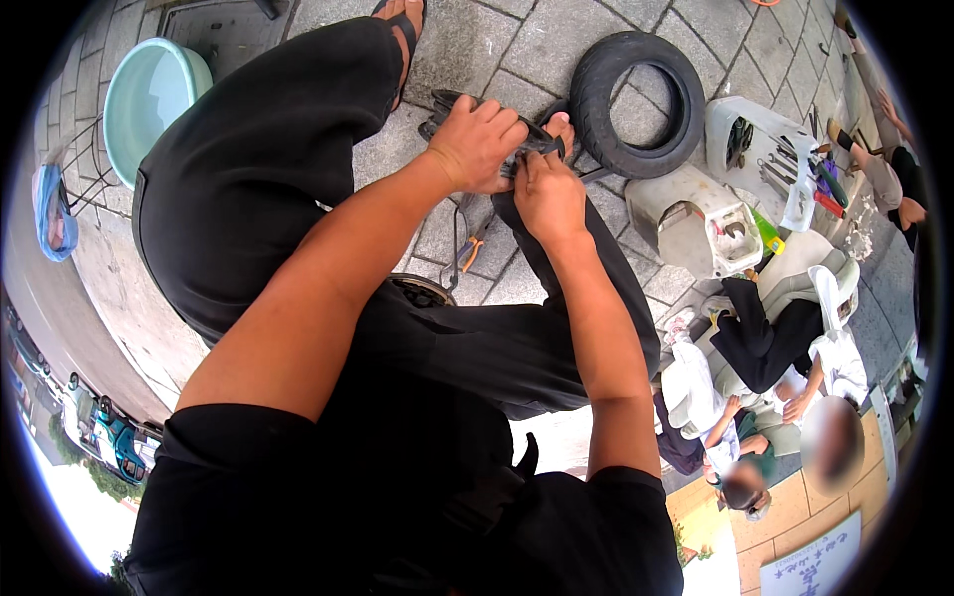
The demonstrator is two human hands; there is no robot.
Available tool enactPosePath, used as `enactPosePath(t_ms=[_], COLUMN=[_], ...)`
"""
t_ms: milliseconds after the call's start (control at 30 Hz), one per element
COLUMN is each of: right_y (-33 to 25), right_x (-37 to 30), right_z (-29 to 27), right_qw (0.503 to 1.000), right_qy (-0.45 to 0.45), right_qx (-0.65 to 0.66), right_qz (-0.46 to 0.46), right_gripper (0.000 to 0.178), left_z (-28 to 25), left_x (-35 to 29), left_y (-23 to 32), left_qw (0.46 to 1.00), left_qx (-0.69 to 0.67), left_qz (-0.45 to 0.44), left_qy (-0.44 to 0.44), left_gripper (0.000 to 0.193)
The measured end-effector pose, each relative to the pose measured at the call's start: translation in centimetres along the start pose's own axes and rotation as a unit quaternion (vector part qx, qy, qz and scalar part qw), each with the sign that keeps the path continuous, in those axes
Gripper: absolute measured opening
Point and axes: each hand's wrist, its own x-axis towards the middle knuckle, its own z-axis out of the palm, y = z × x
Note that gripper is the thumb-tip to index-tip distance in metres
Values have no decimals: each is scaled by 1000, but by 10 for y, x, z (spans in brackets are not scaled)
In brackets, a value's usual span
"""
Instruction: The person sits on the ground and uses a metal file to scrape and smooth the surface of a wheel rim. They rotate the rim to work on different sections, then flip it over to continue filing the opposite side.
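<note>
Both hands come together above the paving, between my knees. My left hand point(479, 142) is closed over a dark, rubbery-looking piece point(447, 101), perhaps a folded inner tube, whose loose end sticks out past the knuckles. My right hand point(550, 199) pinches the same dark piece at its other side, fingers pressed together; the exact grip is hidden beneath the fingers. Just beyond the right hand lies a black tyre point(593, 104), flat on the ground. Below the hands are pliers with orange handles point(471, 250), and part of a round, wheel-like rim point(424, 289) shows beside my leg.
At the left stands a pale green basin point(112, 119) of water, near a blue bag point(56, 223). On the right are a cut white plastic container point(676, 223) and a white crate point(730, 117) of wrenches and other tools. Several people point(765, 338) sit or stand beyond.
</note>
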Motion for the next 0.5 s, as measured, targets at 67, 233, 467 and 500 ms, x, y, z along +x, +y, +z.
enactPosePath(t_ms=[67,233,467,500], right_y=[0,-2,-4,-4], right_x=[-2,8,3,3], right_z=[0,10,15,13], right_qw=[1000,999,997,997], right_qy=[-8,29,54,56], right_qx=[-2,5,28,32], right_qz=[2,24,45,46], right_gripper=[14,20,23,24], left_z=[1,1,0,0], left_x=[-1,2,-2,-2], left_y=[0,0,2,2], left_qw=[1000,1000,1000,1000], left_qx=[-3,3,-15,-8], left_qz=[-4,-1,1,-1], left_qy=[2,-2,6,0], left_gripper=[59,57,55,54])
